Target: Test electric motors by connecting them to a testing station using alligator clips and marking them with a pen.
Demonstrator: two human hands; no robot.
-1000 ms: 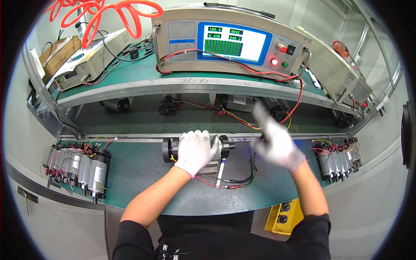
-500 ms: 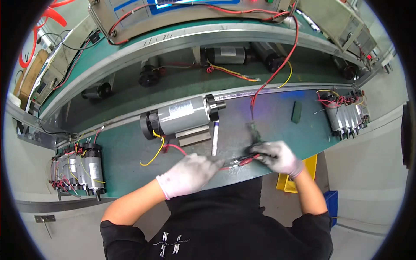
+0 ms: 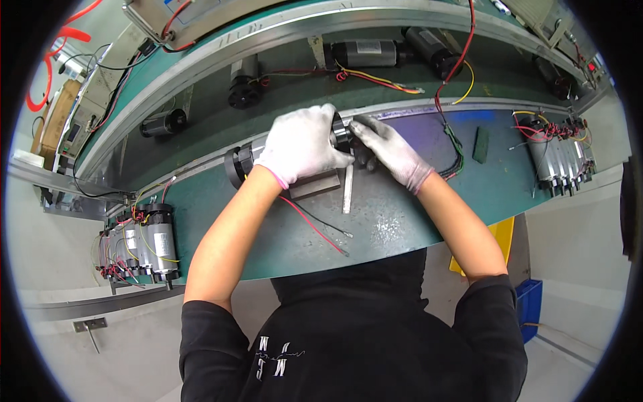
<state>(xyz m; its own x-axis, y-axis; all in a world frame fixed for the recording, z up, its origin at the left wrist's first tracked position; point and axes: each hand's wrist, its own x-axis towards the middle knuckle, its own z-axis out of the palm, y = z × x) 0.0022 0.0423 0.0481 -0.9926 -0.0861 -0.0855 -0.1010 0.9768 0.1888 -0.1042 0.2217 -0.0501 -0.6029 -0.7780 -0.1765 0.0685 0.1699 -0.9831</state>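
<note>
one gray motor (image 3: 257,149) lay toward the rear of the surface (image 3: 281,234), above one metal block (image 3: 315,185). the left hand's (image 3: 299,142) fingers wrapped over it; the right hand's (image 3: 392,151) curled at its shaft end, their grip impossible to tell. two loose leads (image 3: 313,224) trailed forward. behind were five shelf motors (image 3: 368,55), one bearing a white label (image 3: 368,47), unreadably small.

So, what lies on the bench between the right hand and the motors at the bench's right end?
In the head view, bundled leads lie nearer the right hand, then a dark green block before the motors.
</note>
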